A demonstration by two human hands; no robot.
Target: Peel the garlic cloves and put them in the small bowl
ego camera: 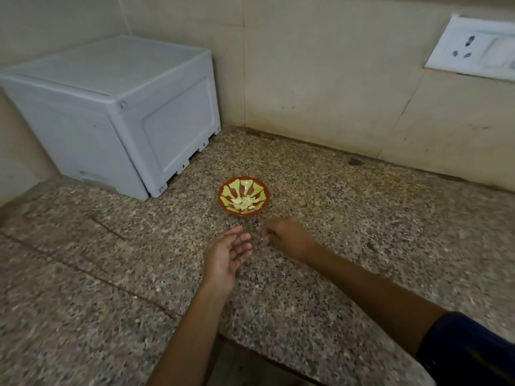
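Note:
A small bowl (pixel 262 189), brown outside with a yellow-green pattern inside, stands on the speckled granite counter. Several pale peeled garlic cloves (pixel 244 202) lie in its bottom. My left hand (pixel 227 256) hovers just in front of the bowl, palm up, fingers relaxed and holding nothing. My right hand (pixel 287 236) is beside it on the right, knuckles up, fingers curled down toward the counter. Whether those fingers pinch anything is hidden by blur and by the hand itself.
A grey plastic storage box (pixel 117 112) stands at the back left against the wall. A white wall socket (pixel 473 48) is at the upper right. The counter's front edge (pixel 278 355) runs below my forearms.

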